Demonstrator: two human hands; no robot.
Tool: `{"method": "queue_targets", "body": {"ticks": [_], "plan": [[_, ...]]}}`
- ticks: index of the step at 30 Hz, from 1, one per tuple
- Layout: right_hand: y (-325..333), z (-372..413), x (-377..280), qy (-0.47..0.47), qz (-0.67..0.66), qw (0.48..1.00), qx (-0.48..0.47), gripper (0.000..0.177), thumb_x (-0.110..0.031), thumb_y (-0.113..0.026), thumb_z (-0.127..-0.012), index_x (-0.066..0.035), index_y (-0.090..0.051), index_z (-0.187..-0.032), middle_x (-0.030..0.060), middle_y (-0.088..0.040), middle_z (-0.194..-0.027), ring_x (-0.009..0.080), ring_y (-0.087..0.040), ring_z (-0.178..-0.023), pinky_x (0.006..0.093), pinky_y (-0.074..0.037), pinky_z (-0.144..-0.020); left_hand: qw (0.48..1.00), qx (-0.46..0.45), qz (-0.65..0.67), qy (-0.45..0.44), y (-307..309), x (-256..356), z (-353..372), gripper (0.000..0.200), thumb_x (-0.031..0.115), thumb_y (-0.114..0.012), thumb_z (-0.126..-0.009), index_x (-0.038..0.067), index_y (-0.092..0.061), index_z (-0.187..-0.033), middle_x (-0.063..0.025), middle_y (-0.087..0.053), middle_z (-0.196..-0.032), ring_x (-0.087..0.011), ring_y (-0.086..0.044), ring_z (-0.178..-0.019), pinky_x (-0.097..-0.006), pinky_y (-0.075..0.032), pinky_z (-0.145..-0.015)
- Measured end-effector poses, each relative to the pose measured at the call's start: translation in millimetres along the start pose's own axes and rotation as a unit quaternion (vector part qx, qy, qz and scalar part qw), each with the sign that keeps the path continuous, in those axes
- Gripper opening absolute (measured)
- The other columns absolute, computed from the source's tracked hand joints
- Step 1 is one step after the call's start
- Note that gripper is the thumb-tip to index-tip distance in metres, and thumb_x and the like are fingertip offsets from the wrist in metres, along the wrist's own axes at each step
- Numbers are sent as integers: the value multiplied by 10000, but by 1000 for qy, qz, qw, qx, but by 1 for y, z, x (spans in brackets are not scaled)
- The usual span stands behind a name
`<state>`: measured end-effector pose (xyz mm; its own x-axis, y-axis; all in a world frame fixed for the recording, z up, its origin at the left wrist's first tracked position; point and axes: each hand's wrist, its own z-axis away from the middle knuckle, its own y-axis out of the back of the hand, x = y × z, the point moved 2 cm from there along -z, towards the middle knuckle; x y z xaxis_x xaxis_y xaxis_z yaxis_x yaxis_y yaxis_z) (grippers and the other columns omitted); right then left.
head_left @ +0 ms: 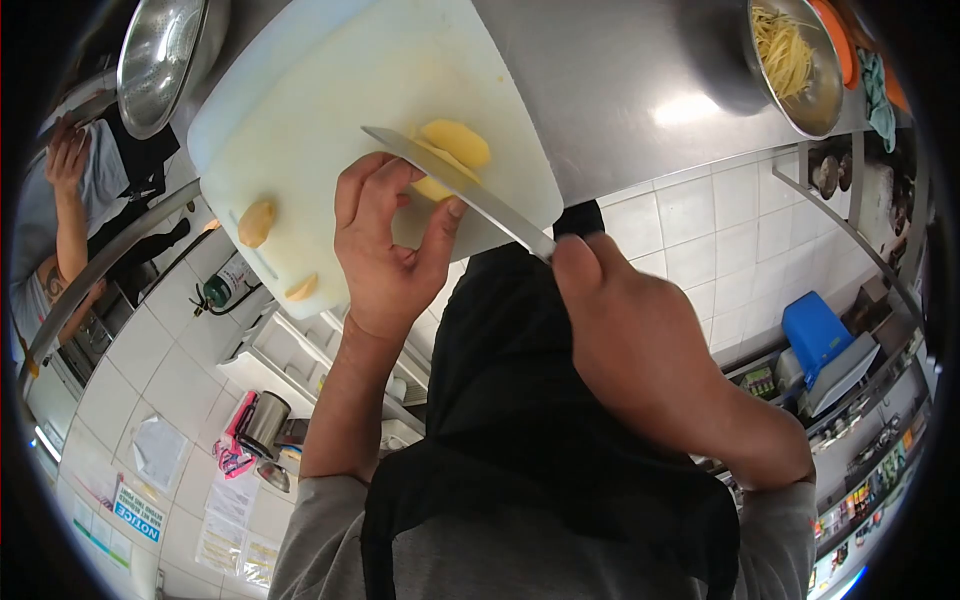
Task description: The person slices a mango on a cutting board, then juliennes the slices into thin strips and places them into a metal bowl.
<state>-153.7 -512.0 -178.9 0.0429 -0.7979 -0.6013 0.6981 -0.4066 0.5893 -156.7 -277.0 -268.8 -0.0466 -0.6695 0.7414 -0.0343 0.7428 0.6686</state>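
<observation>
My right hand [640, 330] is closed around the handle of a kitchen knife [490, 203]. Its blade slants up and left across a peeled potato [432, 188] on the white cutting board [300, 120]. With fingers and thumb, my left hand [395, 240] pinches the potato on the near side of the blade, covering part of it. Yellow potato slices [458, 140] lie just beyond the blade. A larger potato piece [257, 222] and a small end piece [301, 288] rest near the board's left edge, apart from both hands.
A metal bowl [826, 105] with thin yellow strips [783, 52] stands at the upper right, beside a teal cloth [877, 100]. Another metal bowl [165, 60] is at the upper left. Another person's arm [70, 225] shows at the far left. The steel counter [620, 90] extends right.
</observation>
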Motion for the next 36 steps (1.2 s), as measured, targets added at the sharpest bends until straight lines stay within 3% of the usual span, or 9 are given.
{"method": "queue_targets", "body": {"ticks": [3,6,12,15,18,21,24,34,36], "plan": [[-22,-27,5,63,73,994,54,194,-42,-651,-956,15,-529,-1094,196,-679,-972,324,-756,-676,404,-611,-547,1000,3,3,5,0,4,0,436,96,-906,-866,71,-675,-1235,-154,-686,-1273,-297,-681,-1147,-387,-612,-819],[-18,-26,3,16,35,999,2,200,12,-588,-968,8,-487,-1141,202,-651,-996,429,-729,-743,506,-613,-630,1000,1,2,8,0,4,3,433,102,-905,-869,72,-672,-1233,-152,-686,-1271,-298,-675,-1149,-387,-611,-816],[-10,-12,0,8,26,1000,13,197,2,-597,-977,-11,-495,-1144,204,-660,-994,430,-732,-752,500,-617,-637,1000,2,-7,-2,1,4,1,424,105,-903,-877,68,-668,-1227,-150,-682,-1254,-298,-665,-1140,-390,-607,-810],[-12,-21,11,25,38,999,20,290,-11,-601,-985,-16,-517,-1262,203,-677,-984,425,-738,-760,493,-611,-620,1000,7,-9,-4,-1,5,-2,419,109,-900,-884,66,-665,-1228,-147,-677,-1249,-298,-662,-1130,-389,-604,-803],[-1,-23,6,23,44,999,-4,547,-37,-640,-986,-64,-490,-1511,214,-706,-1004,429,-752,-818,505,-618,-683,1000,2,-9,-8,0,3,2,417,116,-896,-891,70,-662,-1233,-145,-671,-1251,-299,-658,-1130,-388,-601,-794],[8,-38,18,74,-14,995,-69,804,-109,-720,-972,-179,-381,-1697,226,-731,-1012,435,-757,-904,524,-611,-810,1000,-1,-11,-2,0,3,1,422,122,-895,-892,74,-659,-1239,-145,-666,-1254,-299,-656,-1134,-389,-599,-791],[16,-52,25,70,-34,989,-123,903,-175,-784,-948,-210,-342,-1734,241,-739,-1005,450,-746,-969,540,-580,-918,1000,-4,-8,3,1,3,2,424,120,-895,-899,77,-659,-1249,-144,-657,-1269,-288,-657,-1148,-382,-607,-803],[8,-35,8,18,13,998,-65,859,-213,-769,-981,-178,-346,-1728,268,-726,-1012,450,-753,-950,520,-598,-840,1000,1,-8,0,0,4,1,417,109,-891,-893,75,-663,-1240,-140,-665,-1254,-289,-657,-1162,-383,-610,-809],[4,-39,14,57,-17,996,-68,776,-180,-770,-960,-117,-448,-1663,271,-742,-973,464,-756,-919,528,-604,-839,1000,-1,-9,-2,0,5,2,417,112,-891,-894,72,-662,-1240,-141,-664,-1253,-289,-655,-1166,-382,-610,-810]]}}
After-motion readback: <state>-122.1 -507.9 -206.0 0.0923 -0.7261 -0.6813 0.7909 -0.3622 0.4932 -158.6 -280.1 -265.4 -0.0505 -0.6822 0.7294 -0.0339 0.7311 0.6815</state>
